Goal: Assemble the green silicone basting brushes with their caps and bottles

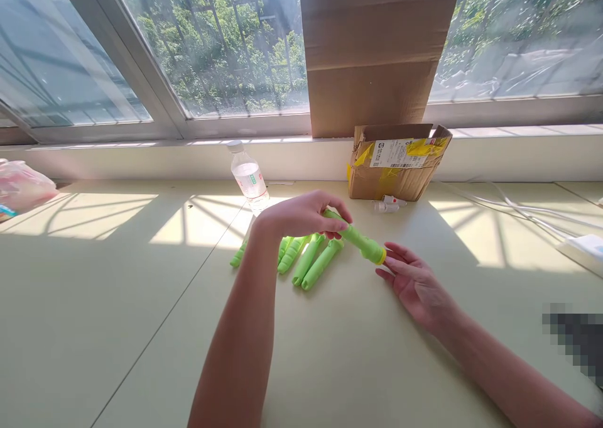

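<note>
Single head-worn view, looking forward and down across tabletop [117,290]; window [226,44] along top of frame; left hand [304,215], right hand [419,290] close, near centre.

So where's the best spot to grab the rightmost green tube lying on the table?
Probably the middle of that green tube, pinched across its width from above and right: it's long, slim and lying down, and a neighbouring tube sits close along its left.
</note>
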